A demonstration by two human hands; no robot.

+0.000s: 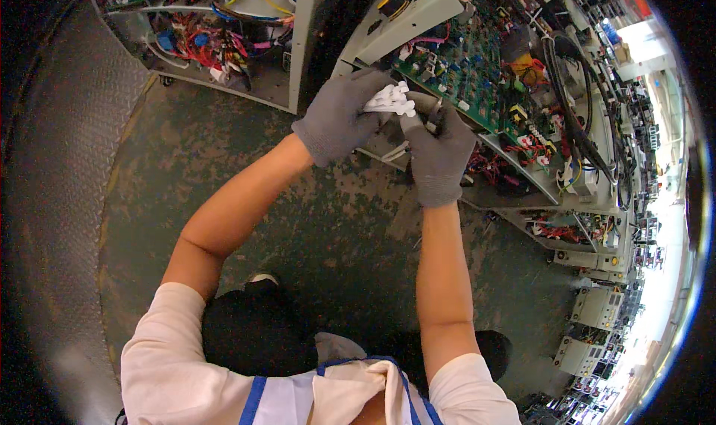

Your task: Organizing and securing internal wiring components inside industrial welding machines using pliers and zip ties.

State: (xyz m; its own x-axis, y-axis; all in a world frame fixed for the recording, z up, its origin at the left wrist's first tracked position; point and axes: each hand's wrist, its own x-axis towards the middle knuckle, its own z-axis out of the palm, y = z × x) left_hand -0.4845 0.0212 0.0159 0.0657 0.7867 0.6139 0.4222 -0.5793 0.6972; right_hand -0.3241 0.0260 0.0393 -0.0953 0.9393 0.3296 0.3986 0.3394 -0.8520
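Holding bunch of small white plastic pieces (391, 99): grey-gloved left hand (341, 118), fingers closed, near flat green circuit board (477, 71). Grey-gloved right hand (441, 155) curled alongside; grip unclear. Likely sorting; next calls for delicate pinch.

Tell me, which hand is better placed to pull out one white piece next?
Probably the right hand: its thumb is near the rounded ends of the white pieces, while the left hand grips them.
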